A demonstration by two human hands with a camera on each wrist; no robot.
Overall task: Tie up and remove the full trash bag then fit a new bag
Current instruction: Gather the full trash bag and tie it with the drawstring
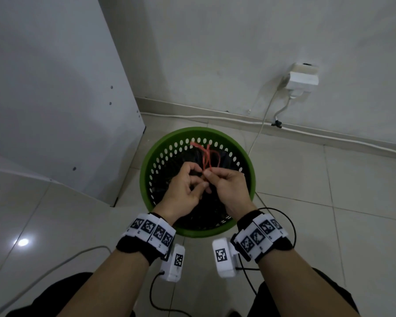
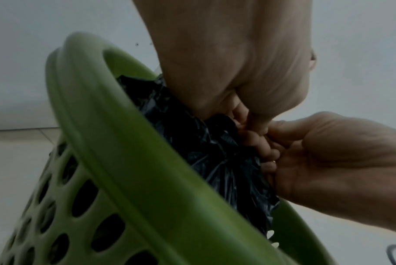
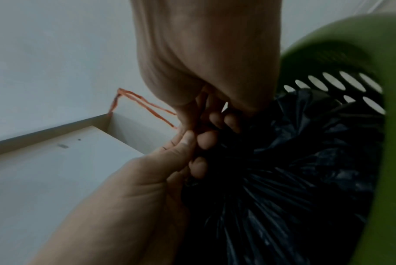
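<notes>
I see a green basket (image 1: 146, 165) with oval holes standing on the tiled floor (image 1: 306, 202) near the corner of the room, and inside it sits a black trash bag (image 1: 206, 216), its top gathered into tight pleats at the middle. Red drawstrings (image 1: 207, 155) rise from that gathered neck and loop up over the far side of the basket.

Both of my hands meet right above the basket's opening. My left hand (image 1: 183, 191) has its fingers curled in, thumb and forefinger pinching at the bunched neck and strings. My right hand (image 1: 229, 188) is curled too, thumb and forefinger pressed together on the red strings where they leave the bag. The knuckles of the two hands touch.

From the head camera I get the whole basket, a white cabinet (image 1: 55, 88) to the left and a wall socket (image 1: 303, 78) with cables behind. The left wrist camera shows the basket's rim (image 2: 124, 143) close up and the bag's crinkled plastic (image 2: 215, 152) under the fingers, but no red strings. The right wrist camera shows the strings (image 3: 145, 105) running out past my thumb and the pleats (image 3: 283, 188) fanning from the grip.
</notes>
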